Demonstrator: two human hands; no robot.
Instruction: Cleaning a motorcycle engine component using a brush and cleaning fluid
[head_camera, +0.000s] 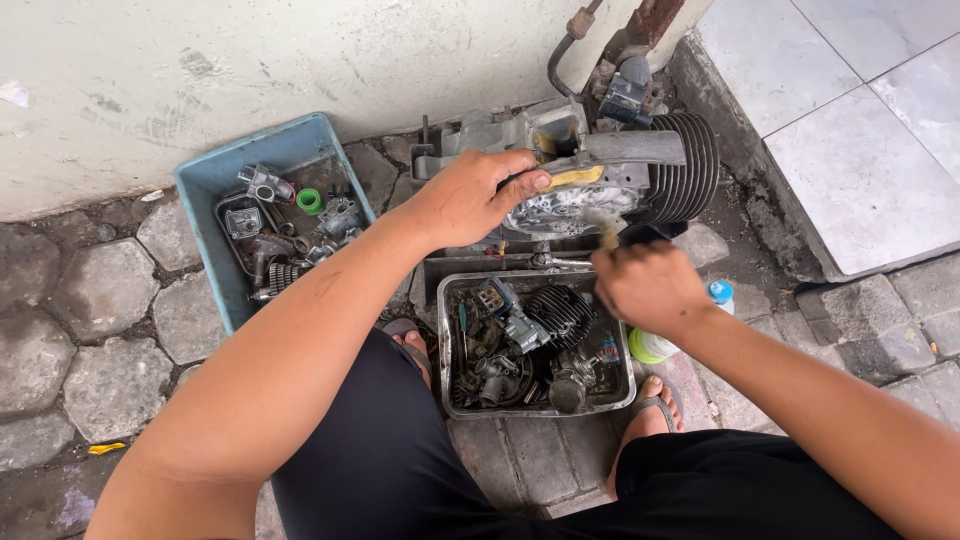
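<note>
Left hand (470, 195) flat on the engine block (560, 170), fingers spread in a loose grip, fingertips touching a yellow rag (578, 177). Right hand (645, 285) closed around a small brush (603, 228), bristles blurred against the casing just below the left fingertips. Nearer the person, a metal tray (536, 405) of parts; left, a blue tub (215, 180); a green bottle (655, 345) under the right wrist.

A grey engine block (560, 170) with black ribbed fins, a blue plastic tray (290, 150), a green ring (310, 201) and black shorts (400, 470) are seen.
</note>
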